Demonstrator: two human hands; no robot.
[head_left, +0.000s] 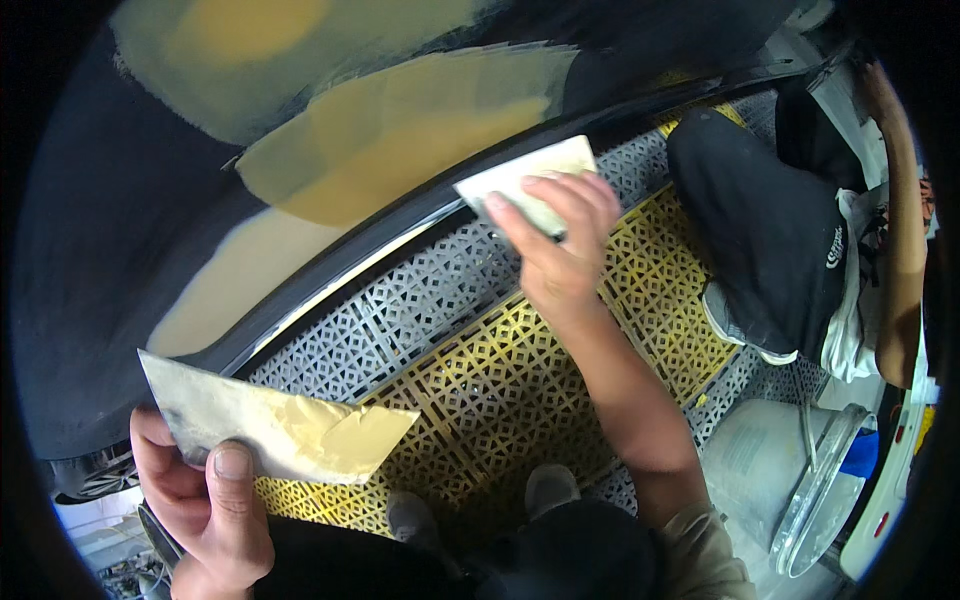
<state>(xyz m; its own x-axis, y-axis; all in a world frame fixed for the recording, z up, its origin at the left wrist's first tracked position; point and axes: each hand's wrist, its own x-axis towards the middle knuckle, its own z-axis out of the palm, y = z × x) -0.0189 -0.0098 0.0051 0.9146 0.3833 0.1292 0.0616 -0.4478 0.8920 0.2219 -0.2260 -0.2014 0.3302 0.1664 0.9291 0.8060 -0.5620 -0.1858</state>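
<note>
My left hand (215, 510) pinches a flat putty board (270, 415) between thumb and fingers at lower left. Yellowish putty (345, 440) is smeared over the board's right half. In my right hand (570, 240) is a pale, flat putty spreader (525, 175), held by thumb and fingers near the lower edge of a dark car body panel (100, 240). Broad patches of yellow-beige filler (400, 140) cover part of that panel. The spreader looks apart from the filler patches, though I cannot tell whether its corner touches the panel edge.
Grey and yellow perforated floor tiles (500, 370) lie below, with my shoes (550, 490) on them. At right another person in dark trousers (755, 190) crouches beside the panel, a bare arm (903, 250) showing. A translucent bucket (760, 465) lies tipped at lower right.
</note>
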